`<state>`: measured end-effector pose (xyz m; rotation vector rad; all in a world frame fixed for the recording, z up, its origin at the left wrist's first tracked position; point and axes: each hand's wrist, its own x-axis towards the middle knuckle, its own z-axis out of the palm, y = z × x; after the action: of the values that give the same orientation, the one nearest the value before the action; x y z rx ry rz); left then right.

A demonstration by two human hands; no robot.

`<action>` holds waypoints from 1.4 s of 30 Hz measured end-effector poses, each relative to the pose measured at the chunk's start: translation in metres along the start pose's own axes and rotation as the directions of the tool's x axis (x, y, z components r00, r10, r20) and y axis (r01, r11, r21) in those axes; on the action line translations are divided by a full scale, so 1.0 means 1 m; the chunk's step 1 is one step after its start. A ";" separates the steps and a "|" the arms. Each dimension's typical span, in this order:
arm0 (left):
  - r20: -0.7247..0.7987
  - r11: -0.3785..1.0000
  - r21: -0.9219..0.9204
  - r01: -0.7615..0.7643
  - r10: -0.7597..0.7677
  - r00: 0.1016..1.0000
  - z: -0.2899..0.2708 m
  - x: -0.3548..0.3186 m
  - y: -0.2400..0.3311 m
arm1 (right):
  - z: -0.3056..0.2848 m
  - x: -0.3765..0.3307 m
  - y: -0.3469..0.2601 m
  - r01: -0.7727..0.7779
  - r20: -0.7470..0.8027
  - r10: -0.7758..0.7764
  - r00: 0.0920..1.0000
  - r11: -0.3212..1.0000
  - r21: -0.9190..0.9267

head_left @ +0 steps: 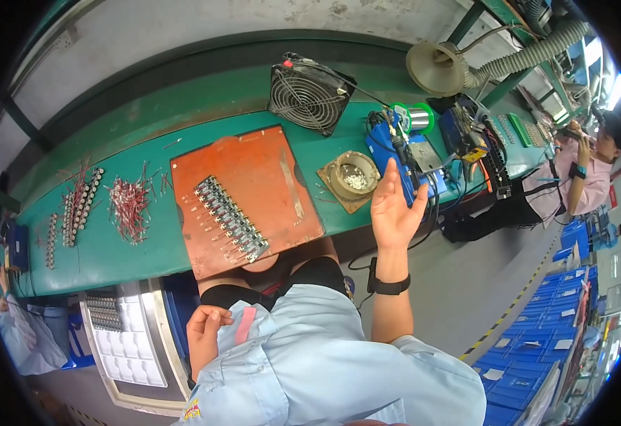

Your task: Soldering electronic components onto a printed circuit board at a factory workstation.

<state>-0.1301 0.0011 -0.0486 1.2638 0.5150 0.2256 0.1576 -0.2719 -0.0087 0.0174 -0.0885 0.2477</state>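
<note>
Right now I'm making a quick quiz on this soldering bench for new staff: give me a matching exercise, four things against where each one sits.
Things:
1. black fan
2. row of small parts
3. loose red wires
4. left hand

Places:
A. on the orange board
B. down by the pale blue shirt, fingers curled
C. at the back of the green bench, standing tilted
D. on the bench, left of the orange board

Pairs: 1-C, 2-A, 3-D, 4-B

Electronics factory line: green workbench [140,248], solder spool [420,117], fume hose [531,53]
</note>
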 end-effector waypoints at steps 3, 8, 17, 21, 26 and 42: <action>0.002 0.999 -0.021 0.027 -0.027 1.000 0.002 0.003 -0.002 | -0.003 0.011 -0.004 -0.020 0.039 0.015 0.999 0.992 0.126; -0.047 0.999 -0.011 0.043 -0.043 0.998 0.006 0.005 -0.001 | -0.011 0.016 -0.014 0.002 -0.015 -0.001 1.000 1.000 0.027; -0.004 0.998 0.047 0.052 -0.052 0.999 0.014 0.016 -0.003 | 0.006 0.023 -0.003 0.096 -0.142 -0.163 0.976 0.916 -0.390; 0.002 0.996 0.064 0.057 -0.058 0.998 0.015 0.017 -0.003 | 0.018 0.021 0.001 0.164 -0.060 -0.237 0.970 0.815 -0.556; 0.007 0.995 0.085 0.047 -0.048 0.999 0.011 0.018 -0.007 | 0.026 0.019 0.003 0.212 -0.042 -0.305 0.951 0.746 -0.631; 0.024 0.988 0.136 0.075 -0.079 0.997 0.019 0.019 -0.006 | 0.003 0.026 -0.012 0.046 -0.078 -0.042 0.996 0.997 0.058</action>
<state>-0.1052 -0.0090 -0.0550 1.3744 0.5596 0.1082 0.1856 -0.2775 -0.0039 0.0689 -0.0045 0.2065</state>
